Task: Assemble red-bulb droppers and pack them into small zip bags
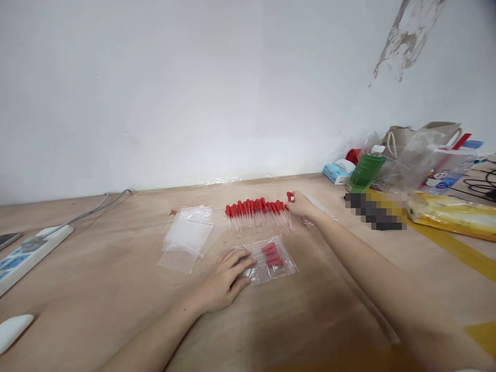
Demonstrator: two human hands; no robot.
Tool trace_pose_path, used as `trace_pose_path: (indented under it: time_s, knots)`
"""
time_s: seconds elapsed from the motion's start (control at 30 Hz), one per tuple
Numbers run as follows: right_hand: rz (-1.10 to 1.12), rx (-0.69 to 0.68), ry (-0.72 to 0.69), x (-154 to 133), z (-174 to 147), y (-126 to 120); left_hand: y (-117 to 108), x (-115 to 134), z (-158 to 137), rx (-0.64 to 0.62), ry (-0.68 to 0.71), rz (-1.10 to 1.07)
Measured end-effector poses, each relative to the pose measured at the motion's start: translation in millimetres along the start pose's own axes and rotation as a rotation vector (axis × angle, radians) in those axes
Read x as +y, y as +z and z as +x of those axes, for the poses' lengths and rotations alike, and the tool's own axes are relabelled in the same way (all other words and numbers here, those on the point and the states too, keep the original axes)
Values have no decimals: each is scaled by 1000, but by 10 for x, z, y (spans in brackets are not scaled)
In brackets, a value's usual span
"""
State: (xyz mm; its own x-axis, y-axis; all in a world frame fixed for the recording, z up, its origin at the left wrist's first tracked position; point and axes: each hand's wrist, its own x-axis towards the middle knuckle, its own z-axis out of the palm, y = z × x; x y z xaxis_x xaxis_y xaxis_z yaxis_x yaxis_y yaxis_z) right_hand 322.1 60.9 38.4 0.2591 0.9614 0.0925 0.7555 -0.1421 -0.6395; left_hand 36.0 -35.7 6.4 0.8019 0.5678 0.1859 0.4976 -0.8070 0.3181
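Several red-bulbed droppers (253, 207) with thin clear tubes lie side by side in a row on the table. At the row's right end, my right hand (301, 205) is closed, pinching a dropper (289, 197) by its red bulb between thumb and fingers. My left hand (227, 279) lies nearer to me, its fingers stretched out over the left end of a clear zip bag (287, 274). Inside that bag several more droppers rest with their red bulbs toward the right; my fingers partly cover their tubes.
A pile of clear zip bags (186, 237) lies left of the row. A power strip (36, 253) and a white object (14, 330) are at far left. To the right stand a tissue pack (336, 173), a green bottle (366, 170), and bags; a yellow package (453, 216) lies nearby.
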Motion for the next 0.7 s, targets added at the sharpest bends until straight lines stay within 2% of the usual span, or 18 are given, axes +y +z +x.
trace_pose_path:
  time_s: [0.07,0.1,0.17,0.23,0.33,0.4,0.6,0.7]
  knots:
    - [146,-22,-14,62,-232,-11,-6,4,0,-16,-2,14]
    - [345,-9,-48,105,-361,9,-11,8,0,-18,-3,19]
    - [671,57,-79,210,-604,82,-21,18,0,-17,-6,26]
    - [847,133,-66,326,-775,167,-30,26,1,-11,-6,28]
    - [932,236,-43,463,-868,245,-37,29,2,1,-2,25]
    - [948,252,-34,498,-874,270,-36,26,2,5,-4,23]
    - [1011,110,-46,401,-971,364,-40,25,8,-2,-14,19]
    - [1023,102,-55,374,-1018,388,-47,37,11,-8,-26,13]
